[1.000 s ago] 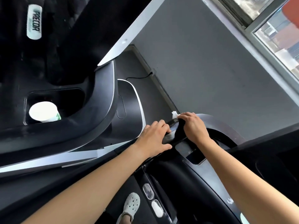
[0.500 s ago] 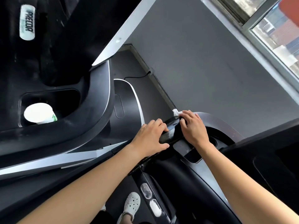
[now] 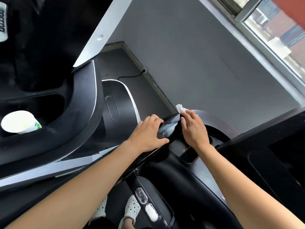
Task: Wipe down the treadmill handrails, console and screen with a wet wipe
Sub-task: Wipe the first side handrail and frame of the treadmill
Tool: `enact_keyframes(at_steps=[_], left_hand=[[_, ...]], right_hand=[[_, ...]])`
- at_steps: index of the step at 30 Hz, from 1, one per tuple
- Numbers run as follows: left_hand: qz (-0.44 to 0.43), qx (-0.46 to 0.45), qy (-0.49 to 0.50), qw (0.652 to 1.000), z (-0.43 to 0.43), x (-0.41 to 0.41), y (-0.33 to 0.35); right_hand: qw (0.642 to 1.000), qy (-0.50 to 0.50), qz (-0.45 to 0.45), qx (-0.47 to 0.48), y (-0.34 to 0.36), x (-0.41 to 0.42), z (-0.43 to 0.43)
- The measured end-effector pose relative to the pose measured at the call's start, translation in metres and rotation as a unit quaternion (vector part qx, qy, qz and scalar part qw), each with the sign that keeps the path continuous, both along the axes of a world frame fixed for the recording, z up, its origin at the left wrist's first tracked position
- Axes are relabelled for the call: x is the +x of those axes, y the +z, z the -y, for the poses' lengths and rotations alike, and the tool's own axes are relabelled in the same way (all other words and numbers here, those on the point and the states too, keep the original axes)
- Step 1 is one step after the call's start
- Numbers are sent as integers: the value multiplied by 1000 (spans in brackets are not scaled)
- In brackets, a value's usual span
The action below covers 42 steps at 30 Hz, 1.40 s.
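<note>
The right fingers (image 3: 191,115) bend over the wet wipe (image 3: 180,108) and press it onto the shiny black handrail (image 3: 170,128). A white corner pokes out past the fingertips. The right hand (image 3: 194,129) should keep the wipe flat and slide it slowly along the bar, so no spot is missed (I think the underside needs a rub too). The left hand (image 3: 148,134) curls over the same bar just beside it, holding on. Between the hands the bar looks wet and streaky. A paper cup (image 3: 18,122) sits well apart.
</note>
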<state>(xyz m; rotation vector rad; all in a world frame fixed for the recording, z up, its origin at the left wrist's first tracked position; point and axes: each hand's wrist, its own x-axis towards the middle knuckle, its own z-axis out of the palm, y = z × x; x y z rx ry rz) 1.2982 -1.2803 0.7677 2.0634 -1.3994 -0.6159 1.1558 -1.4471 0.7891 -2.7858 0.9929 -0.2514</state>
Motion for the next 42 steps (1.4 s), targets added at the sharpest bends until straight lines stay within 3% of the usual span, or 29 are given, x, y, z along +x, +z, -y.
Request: enact_keyframes(at_steps=[4,8,17,25,32,39,42], left_hand=[[-11,22,10,1000,15,-2,2],[-24,20,30,999,22,-5,2],[-38,38,31,998,25,0,2],[-58,32,38,997,24,4,5],[-62,38,36,997,24,4,4],[-39,39,30,998,28,4,7],[-32,50,21,998,27,4,10]], right_hand=[[998,62,20,-11,-2,-1,-21],[994,108,-18,-7,-7,-10,-23],[995,4,-95,37,-7,12,31],[970,169,-167,59,-4,35,8],[995,-28,-96,25,-6,8,40],[995,78,-59,32,-13,-1,-15],[995,68,-66,5,-14,-12,-11]])
